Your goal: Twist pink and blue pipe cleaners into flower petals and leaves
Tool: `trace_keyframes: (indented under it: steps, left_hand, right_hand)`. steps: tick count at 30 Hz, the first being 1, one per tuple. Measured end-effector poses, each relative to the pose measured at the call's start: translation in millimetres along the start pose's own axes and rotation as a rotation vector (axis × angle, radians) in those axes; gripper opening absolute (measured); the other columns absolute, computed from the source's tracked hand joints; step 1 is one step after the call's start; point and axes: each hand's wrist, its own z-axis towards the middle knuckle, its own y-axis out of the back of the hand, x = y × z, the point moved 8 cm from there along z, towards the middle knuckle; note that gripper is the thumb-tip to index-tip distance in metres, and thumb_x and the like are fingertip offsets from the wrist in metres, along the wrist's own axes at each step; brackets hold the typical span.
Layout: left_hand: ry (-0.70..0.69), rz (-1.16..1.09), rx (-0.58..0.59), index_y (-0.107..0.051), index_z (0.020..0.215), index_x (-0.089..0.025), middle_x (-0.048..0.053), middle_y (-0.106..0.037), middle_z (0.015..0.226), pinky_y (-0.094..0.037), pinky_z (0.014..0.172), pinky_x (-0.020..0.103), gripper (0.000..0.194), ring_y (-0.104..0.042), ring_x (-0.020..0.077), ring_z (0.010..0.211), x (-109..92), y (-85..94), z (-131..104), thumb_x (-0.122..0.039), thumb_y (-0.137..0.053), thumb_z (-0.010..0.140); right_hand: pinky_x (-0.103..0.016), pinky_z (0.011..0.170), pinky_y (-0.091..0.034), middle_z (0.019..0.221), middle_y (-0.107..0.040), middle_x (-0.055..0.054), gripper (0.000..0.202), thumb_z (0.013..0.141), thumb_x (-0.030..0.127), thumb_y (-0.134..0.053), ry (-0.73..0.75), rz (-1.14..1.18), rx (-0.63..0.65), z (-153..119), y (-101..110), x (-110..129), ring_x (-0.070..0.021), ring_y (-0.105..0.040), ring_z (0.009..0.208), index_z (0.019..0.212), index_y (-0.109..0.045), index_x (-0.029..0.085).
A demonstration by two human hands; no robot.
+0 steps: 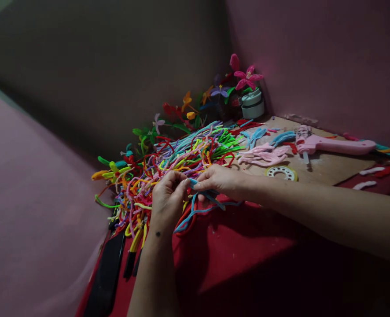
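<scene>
— What is the grip doing?
— The left hand (170, 191) and right hand (216, 180) both pinch a light-blue, fuzzy stem piece (193, 182) between their fingertips, just in front of the heap of multicoloured fuzzy craft stems (195, 152).
— What might go wrong there?
— Snagging, I'd say. Loose light-blue strands (193, 214) trail beside the heap's front edge; a tug could hook them on its tangled ends and drag others along.
— And the piece itself?
— Too hard a twist could kink it; too light a pinch could let it slip into the heap, where similar blues would hide it.
— Anything else?
— The pink plastic glue gun (336, 144) lies right of the heap, nozzle down. I can't tell whether it's hot; if so, a careless reach there might burn.
</scene>
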Motion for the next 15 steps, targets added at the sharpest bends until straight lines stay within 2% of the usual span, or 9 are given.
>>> trace_keyframes:
  steps: [4, 7, 10, 12, 15]
  left_hand:
    - [-0.024, 0.202, -0.022, -0.052, 0.065, -0.017, -0.005, -0.048, 0.048, -0.031, 0.039, 0.016, 0.009, -0.041, 0.0061, 0.040, -2, 1.6, 0, -0.022, -0.056, 0.071]
    - [0.058, 0.023, 0.009, -0.053, 0.075, -0.018, -0.006, -0.048, 0.047, -0.031, 0.037, 0.017, 0.009, -0.042, 0.0067, 0.037, 2, -3.2, 0, -0.025, -0.056, 0.072]
    - [0.181, -0.210, 0.091, -0.055, 0.080, -0.016, -0.006, -0.049, 0.045, -0.029, 0.034, 0.017, 0.017, -0.040, 0.0064, 0.034, 8, -12.4, -1, -0.030, -0.059, 0.072]
    - [0.207, -0.210, 0.088, -0.056, 0.071, -0.015, -0.006, -0.047, 0.041, -0.028, 0.034, 0.016, 0.016, -0.038, 0.0052, 0.033, 12, -12.4, -1, -0.031, -0.060, 0.071]
    - [0.141, -0.073, 0.012, -0.057, 0.063, -0.015, -0.006, -0.045, 0.038, -0.029, 0.034, 0.016, 0.015, -0.036, 0.0045, 0.032, 13, -6.1, 0, -0.028, -0.060, 0.069]
  right_hand:
    - [-0.019, 0.039, -0.039, 0.045, -0.056, 0.001, 0.019, 0.077, 0.013, -0.048, -0.077, -0.131, -0.013, -4, -2, -1, -0.0074, -0.047, 0.036, 0.061, -0.058, 0.011]
    - [-0.018, 0.036, -0.037, 0.043, -0.053, 0.002, 0.022, 0.077, 0.013, -0.047, -0.054, -0.199, -0.078, -5, 2, 4, -0.0070, -0.046, 0.034, 0.057, -0.056, 0.012]
    - [-0.017, 0.038, -0.036, 0.044, -0.053, 0.003, 0.020, 0.075, 0.012, -0.049, 0.022, -0.172, -0.056, -4, 2, 7, -0.0061, -0.046, 0.036, 0.057, -0.056, 0.012]
    - [-0.017, 0.038, -0.035, 0.044, -0.053, 0.002, 0.020, 0.075, 0.015, -0.051, 0.040, -0.155, -0.014, -3, 0, 6, -0.0056, -0.046, 0.036, 0.056, -0.056, 0.011]
    - [-0.017, 0.036, -0.033, 0.043, -0.052, 0.002, 0.023, 0.076, 0.017, -0.053, -0.021, -0.171, 0.002, -4, -2, 0, -0.0055, -0.044, 0.033, 0.054, -0.056, 0.011]
